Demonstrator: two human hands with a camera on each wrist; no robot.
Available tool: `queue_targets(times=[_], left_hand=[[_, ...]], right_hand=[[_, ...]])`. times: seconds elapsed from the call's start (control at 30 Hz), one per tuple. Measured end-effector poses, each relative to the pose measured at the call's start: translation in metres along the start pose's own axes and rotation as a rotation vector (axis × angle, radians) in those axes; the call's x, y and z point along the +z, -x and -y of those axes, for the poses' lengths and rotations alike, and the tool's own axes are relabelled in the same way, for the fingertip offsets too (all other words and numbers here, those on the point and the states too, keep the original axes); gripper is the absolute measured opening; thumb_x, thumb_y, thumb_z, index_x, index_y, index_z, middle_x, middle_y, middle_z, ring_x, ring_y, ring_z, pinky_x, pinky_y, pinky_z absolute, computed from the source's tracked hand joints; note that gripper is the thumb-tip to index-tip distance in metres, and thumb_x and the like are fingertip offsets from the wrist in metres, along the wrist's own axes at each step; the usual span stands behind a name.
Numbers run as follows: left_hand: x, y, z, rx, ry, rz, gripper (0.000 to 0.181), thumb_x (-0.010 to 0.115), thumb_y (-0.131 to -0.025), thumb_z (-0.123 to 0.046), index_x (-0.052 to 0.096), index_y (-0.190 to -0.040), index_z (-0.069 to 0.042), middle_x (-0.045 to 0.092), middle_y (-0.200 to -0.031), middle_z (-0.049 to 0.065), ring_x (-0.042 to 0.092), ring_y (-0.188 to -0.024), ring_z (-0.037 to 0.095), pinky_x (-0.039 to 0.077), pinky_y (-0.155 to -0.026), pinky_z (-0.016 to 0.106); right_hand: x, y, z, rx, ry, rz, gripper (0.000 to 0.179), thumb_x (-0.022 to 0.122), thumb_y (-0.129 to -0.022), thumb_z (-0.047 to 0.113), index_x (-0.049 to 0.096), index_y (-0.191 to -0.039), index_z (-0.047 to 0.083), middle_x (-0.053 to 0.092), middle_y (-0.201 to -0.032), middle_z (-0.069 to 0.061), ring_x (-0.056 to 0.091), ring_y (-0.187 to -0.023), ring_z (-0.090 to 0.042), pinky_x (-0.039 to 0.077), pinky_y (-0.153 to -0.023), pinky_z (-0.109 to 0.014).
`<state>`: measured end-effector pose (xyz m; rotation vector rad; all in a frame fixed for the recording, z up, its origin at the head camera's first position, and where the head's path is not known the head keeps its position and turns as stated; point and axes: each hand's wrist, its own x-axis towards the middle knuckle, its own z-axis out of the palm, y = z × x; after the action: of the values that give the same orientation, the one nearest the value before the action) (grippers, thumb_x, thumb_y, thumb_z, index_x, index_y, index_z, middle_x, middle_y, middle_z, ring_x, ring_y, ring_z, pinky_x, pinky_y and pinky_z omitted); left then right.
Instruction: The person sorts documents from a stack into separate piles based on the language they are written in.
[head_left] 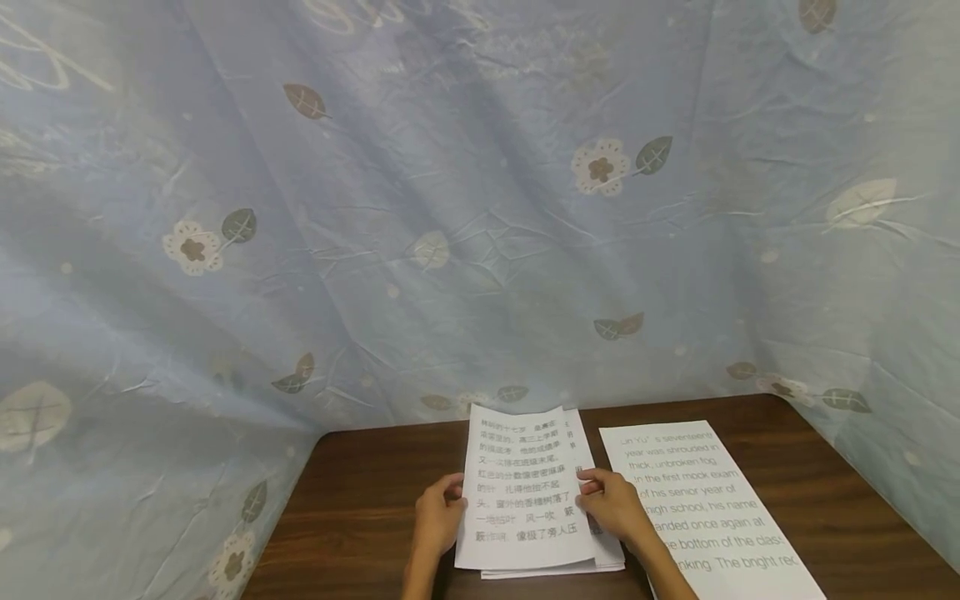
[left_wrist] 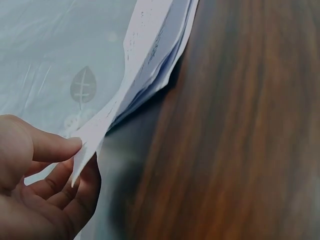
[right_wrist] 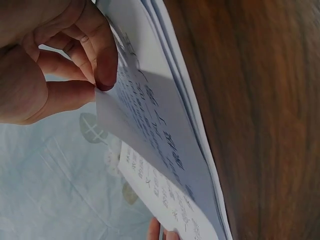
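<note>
Your left hand and right hand pinch the top sheet above its stack. Your right forearm partly hides the English page.

A white rectangular paper sheet printed with dark Chinese characters, its left edge pinched by the left hand, its right by the right hand, bows partly raised above a white printed paper stack near the dark brown wooden table's far edge.
</note>
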<state>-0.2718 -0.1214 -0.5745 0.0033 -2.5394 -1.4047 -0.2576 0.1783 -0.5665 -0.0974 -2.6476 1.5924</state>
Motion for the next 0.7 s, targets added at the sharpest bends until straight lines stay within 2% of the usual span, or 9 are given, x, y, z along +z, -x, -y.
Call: queue_targets(times=[0.4, 0.7], left_hand=[[-0.021, -0.001, 0.014, 0.007, 0.029, -0.005, 0.037, 0.073, -0.087, 0.012, 0.075, -0.123, 0.002, 0.075, -0.098, 0.011, 0.067, -0.084, 0.016, 0.053, -0.07, 0.022], [-0.041, 0.001, 0.022, -0.017, 0.03, 0.002, 0.038, 0.072, -0.086, 0.012, 0.074, -0.124, 0.005, 0.073, -0.099, 0.014, 0.065, -0.082, 0.017, 0.051, -0.067, 0.021]], right_hand=[[0.021, -0.001, 0.004, 0.005, -0.085, 0.013, 0.042, 0.076, -0.087, 0.003, 0.073, -0.129, -0.001, 0.071, -0.098, -0.007, 0.067, -0.074, -0.015, 0.057, -0.057, -0.026], [0.04, 0.006, 0.012, -0.008, -0.095, 0.011, 0.042, 0.076, -0.086, 0.004, 0.073, -0.128, 0.0, 0.073, -0.098, -0.006, 0.067, -0.074, -0.015, 0.055, -0.057, -0.025]])
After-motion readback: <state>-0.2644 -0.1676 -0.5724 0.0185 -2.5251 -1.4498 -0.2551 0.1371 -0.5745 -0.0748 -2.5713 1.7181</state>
